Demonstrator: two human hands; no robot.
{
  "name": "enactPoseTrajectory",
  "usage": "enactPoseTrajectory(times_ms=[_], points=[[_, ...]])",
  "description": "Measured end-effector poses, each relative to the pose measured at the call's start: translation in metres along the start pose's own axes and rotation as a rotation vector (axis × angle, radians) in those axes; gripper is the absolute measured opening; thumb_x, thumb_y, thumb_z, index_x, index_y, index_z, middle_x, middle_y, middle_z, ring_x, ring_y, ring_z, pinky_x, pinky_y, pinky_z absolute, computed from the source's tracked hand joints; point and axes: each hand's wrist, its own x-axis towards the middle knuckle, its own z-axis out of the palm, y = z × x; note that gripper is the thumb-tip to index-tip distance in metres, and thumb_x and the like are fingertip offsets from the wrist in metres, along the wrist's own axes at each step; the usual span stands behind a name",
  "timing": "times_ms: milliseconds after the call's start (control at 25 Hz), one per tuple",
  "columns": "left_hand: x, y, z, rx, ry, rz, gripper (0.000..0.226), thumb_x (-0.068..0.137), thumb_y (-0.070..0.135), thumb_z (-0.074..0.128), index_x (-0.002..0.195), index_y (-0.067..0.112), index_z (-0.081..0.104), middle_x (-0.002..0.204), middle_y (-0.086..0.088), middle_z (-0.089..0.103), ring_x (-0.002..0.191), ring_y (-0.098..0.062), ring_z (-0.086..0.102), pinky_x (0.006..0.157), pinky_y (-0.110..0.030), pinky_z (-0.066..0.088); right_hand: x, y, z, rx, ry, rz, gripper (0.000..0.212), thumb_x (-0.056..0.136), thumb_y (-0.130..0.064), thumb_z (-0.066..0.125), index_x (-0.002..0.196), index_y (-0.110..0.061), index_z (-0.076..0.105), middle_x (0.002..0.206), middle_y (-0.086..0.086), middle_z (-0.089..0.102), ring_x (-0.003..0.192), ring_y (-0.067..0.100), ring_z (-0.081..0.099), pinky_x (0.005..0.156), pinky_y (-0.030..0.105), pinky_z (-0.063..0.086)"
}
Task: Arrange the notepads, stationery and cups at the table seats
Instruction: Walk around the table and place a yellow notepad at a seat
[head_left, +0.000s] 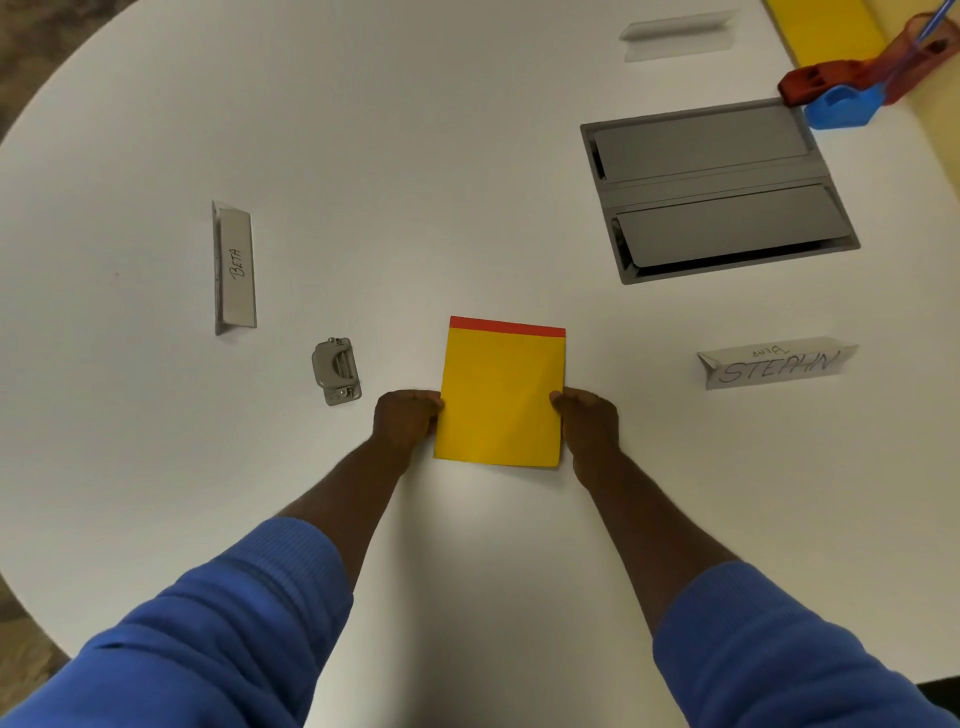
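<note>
Notepad (501, 395) right of hole punch (336, 371)

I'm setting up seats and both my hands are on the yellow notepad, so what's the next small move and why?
Probably let go with the left hand and right hand. The yellow notepad already lies flat and fairly square on the table, between the Beta name card and the Stephn name card.

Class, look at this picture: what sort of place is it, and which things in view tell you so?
Probably a meeting room. A large white table bears folded name cards, a built-in cable hatch, and a yellow notepad held at one seat.
</note>
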Motion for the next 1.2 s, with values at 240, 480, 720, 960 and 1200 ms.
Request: enactPoseTrajectory(times_ms=[240,480,720,960,1200], points=[[-0.016,-0.014,-0.005,-0.056,-0.054,-0.025,0.013,0.089,0.001,0.072,0.086,0.013,0.070,0.089,-0.009,0.070,0.078,-0.023,0.065,0.065,-0.028,0.053,-0.023,0.016,0.003,-0.206,0.042,-0.152,0.032,0.100,-0.017,0.062,0.128,-0.002,0.067,0.112,0.010,0.071,0.095,0.022,0.062,0.085,0.027,0.045],[-0.046,-0.018,-0.023,-0.159,-0.118,0.013,0.016,0.091,-0.002,0.068,0.090,0.013,0.071,0.090,-0.008,0.073,0.079,-0.023,0.069,0.069,-0.030,0.057,-0.050,0.018,-0.009,-0.141,0.075,-0.214,0.028,0.100,-0.004,0.055,0.123,-0.002,0.070,0.113,0.014,0.073,0.101,0.028,0.068,0.094,0.034,0.053],[-0.082,-0.020,-0.046,-0.197,-0.184,0.061,0.013,0.092,-0.001,0.067,0.096,0.011,0.071,0.091,-0.008,0.073,0.079,-0.020,0.070,0.061,-0.024,0.057,-0.096,0.014,-0.032,0.025,0.065,-0.267,0.031,0.091,-0.001,0.069,0.122,0.000,0.070,0.113,0.019,0.073,0.105,0.035,0.070,0.098,0.050,0.056],[-0.125,-0.027,-0.050,-0.214,-0.256,0.118,0.013,0.089,-0.002,0.070,0.094,0.010,0.074,0.091,-0.010,0.076,0.080,-0.023,0.072,0.064,-0.025,0.060,-0.138,0.019,-0.064,0.124,0.086,-0.307,0.029,0.090,0.006,0.068,0.118,0.002,0.071,0.098,0.011,0.072,0.086,0.023,0.068,0.084,0.038,0.058],[-0.162,-0.026,-0.034,-0.228,-0.296,0.164,0.013,0.089,-0.003,0.070,0.095,0.008,0.074,0.089,-0.010,0.076,0.080,-0.022,0.072,0.066,-0.026,0.059,-0.162,0.023,-0.100,0.121,0.142,-0.363,0.029,0.091,0.008,0.065,0.119,0.004,0.070,0.098,0.011,0.071,0.088,0.026,0.066,0.092,0.048,0.057]])
